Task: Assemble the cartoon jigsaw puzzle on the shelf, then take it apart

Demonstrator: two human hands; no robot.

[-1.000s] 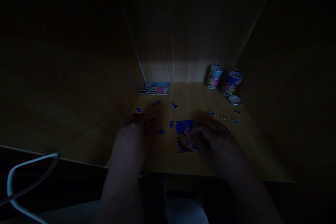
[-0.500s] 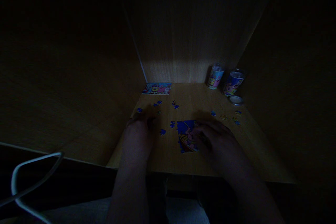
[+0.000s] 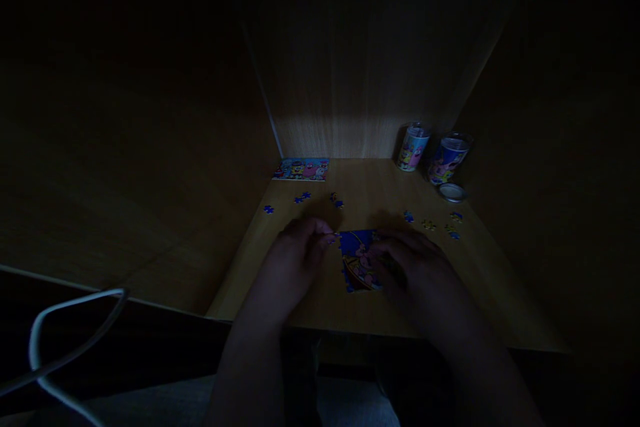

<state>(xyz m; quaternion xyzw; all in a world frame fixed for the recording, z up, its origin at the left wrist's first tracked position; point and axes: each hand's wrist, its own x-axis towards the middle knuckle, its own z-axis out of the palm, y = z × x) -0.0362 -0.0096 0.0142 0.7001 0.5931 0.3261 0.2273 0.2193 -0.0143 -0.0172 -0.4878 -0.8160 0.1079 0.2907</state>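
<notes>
Left-hand grip (image 3: 296, 255) has shifted right to a blue piece (image 3: 331, 241) beside the partial puzzle (image 3: 353, 245) on the bench (image 3: 367, 180), bringing work to its left edge; I cannot tell whether this or the right-hand grip (image 3: 417, 265), at the opposite edge, grasps anything.

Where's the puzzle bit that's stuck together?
In the head view, the joined puzzle lies on the table, a bit right of the picture's middle, between the left hand and the right hand, which partly covers its right side.
</notes>
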